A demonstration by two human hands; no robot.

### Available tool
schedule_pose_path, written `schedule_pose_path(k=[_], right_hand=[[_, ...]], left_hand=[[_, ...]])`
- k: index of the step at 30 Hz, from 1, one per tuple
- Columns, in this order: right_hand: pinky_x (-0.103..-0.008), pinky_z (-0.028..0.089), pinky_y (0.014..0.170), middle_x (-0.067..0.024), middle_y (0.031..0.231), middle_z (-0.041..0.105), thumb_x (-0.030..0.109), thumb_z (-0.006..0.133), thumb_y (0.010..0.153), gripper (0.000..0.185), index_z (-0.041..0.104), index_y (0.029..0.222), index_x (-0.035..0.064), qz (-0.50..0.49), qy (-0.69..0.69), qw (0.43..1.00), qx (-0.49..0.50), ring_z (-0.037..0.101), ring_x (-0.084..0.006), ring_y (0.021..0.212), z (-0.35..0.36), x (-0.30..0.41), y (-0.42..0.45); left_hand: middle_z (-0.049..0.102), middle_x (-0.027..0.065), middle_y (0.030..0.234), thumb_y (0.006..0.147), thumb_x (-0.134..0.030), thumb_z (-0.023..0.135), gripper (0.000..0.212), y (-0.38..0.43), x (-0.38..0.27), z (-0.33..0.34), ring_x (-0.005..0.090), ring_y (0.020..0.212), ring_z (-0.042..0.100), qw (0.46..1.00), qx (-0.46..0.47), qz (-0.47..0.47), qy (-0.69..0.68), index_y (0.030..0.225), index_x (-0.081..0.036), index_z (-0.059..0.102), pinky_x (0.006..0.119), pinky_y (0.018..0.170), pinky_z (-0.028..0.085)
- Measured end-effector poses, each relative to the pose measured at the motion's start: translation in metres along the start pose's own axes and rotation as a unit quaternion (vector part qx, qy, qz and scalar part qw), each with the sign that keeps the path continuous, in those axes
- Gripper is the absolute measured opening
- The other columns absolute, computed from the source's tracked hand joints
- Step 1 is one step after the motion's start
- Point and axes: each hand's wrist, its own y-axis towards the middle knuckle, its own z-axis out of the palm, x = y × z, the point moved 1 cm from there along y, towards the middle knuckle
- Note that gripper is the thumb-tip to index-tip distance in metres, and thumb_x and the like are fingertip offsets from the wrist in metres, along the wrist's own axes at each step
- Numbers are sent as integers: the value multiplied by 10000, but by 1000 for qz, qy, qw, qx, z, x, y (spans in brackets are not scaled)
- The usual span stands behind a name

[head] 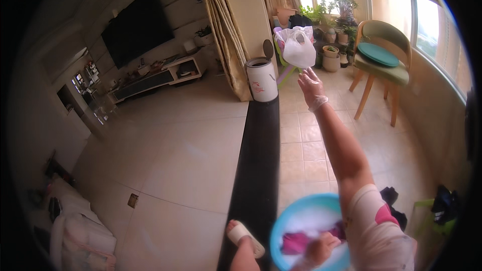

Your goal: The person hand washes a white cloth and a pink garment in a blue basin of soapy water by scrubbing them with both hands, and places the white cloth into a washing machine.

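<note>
My right hand (313,87), in a thin clear glove bunched at the wrist, is stretched out far ahead with its fingers extended and nothing in them. Its fingertips appear just below a white plastic carrier bag (300,49), which sits on a small purple and green chair; the distance between them is hard to judge. My left hand (322,249), blurred, is low over a light-blue basin (276,241) on the floor. Its fingers are curled on a wet magenta cloth (295,243) amid white suds. My right forearm and sleeve hide the basin's right side.
A white bin (261,81) with its lid up stands by the curtain (226,34). Right of it are potted plants (331,51) and a green-cushioned wooden chair (384,60). Dark clothing (393,203) lies beyond my right arm. A slippered foot (244,235) rests beside the basin.
</note>
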Motion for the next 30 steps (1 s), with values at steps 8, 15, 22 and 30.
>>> schedule_pose_path(k=[8, 15, 22, 30], right_hand=[[-255, 497, 693, -99, 887, 643, 239, 544, 850, 285, 616, 1001, 9, 326, -473, 778, 257, 620, -146, 757, -35, -29, -232], [-299, 447, 802, -105, 957, 631, 220, 515, 856, 301, 592, 1052, 5, 382, -384, 834, 105, 593, -182, 900, -115, 57, -372], [-332, 311, 976, -131, 1270, 425, 142, 661, 739, 651, 339, 1285, -5, 397, -240, 880, 102, 419, -207, 1143, -109, 104, -487], [-270, 445, 820, -74, 1063, 565, 79, 662, 733, 469, 487, 1158, -11, 446, -172, 877, 47, 530, -141, 972, -118, 119, -525]], left_hand=[[589, 92, 751, 751, -150, 628, 117, -1, -11, -8, 261, 703, 580, 997, 3, -75, -26, 801, -46, 648, 314, 637, 462], [586, 110, 727, 733, -101, 640, 91, 8, 1, -17, 237, 667, 573, 995, -77, -52, 41, 779, -23, 649, 300, 618, 453], [611, 99, 724, 755, -68, 610, 91, 10, 49, 6, 183, 669, 576, 984, -143, -110, -3, 782, 11, 647, 282, 633, 454], [614, 50, 828, 828, -92, 558, 149, -23, 54, 25, 101, 763, 548, 960, 54, -219, -164, 885, 23, 632, 239, 719, 444]])
